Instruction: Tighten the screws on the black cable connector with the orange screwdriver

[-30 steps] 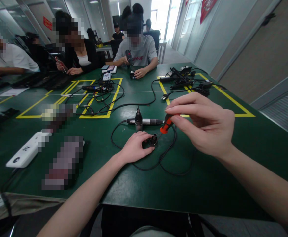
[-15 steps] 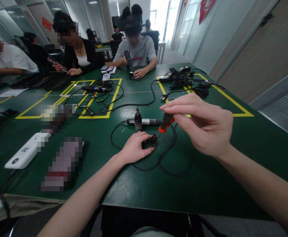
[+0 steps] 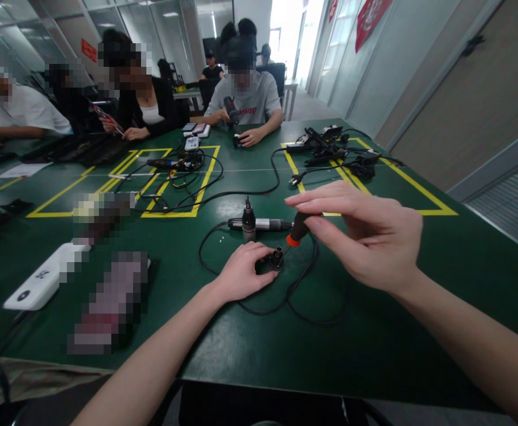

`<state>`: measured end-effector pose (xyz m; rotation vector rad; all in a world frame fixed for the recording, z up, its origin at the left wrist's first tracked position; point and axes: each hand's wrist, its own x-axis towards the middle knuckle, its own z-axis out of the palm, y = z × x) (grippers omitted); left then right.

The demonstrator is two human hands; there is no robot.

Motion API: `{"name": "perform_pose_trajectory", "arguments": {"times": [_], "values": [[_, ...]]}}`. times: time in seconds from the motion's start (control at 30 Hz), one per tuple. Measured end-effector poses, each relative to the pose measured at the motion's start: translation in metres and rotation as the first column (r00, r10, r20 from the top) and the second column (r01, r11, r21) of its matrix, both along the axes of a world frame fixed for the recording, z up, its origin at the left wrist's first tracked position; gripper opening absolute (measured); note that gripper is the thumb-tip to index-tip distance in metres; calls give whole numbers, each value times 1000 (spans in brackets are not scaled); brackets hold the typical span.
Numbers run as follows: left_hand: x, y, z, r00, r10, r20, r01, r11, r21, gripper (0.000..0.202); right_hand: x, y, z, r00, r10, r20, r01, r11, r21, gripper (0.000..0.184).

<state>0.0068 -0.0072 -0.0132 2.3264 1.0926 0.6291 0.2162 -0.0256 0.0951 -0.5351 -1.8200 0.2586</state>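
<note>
My right hand [image 3: 365, 236] is closed around the dark handle of a screwdriver [image 3: 295, 236] with an orange collar. Its thin shaft slants down to the left, to a small black cylindrical part [image 3: 277, 258] on the table. Thumb and fingers of my left hand [image 3: 245, 271] grip that part from the left. Whether the screwdriver's tip touches it, I cannot tell. Just behind, a black cone-tipped piece [image 3: 248, 219] stands upright. A silver and black pen-shaped tool [image 3: 265, 224] lies behind that piece, its black cable [image 3: 290, 290] looping around my left hand's work area.
On the left of the green table [image 3: 365, 349] are a white power strip [image 3: 39, 281] and a blurred-out flat item [image 3: 110, 302]. Tangled cables and adapters [image 3: 330, 148] lie at the back right, more cables [image 3: 187, 163] at centre back. A person [image 3: 250, 97] across the table holds a power tool.
The whole view has shifted slightly, with the scene sitting a little lower. My right hand has turned the screwdriver handle slightly; my left hand keeps its grip on the black part.
</note>
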Motion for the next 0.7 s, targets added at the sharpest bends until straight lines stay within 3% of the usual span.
{"name": "perform_pose_trajectory", "arguments": {"times": [0.7], "values": [[-5, 6, 0, 994, -77, 80, 81, 996, -48, 31, -1, -2, 0, 998, -55, 16, 55, 998, 9, 31]]}}
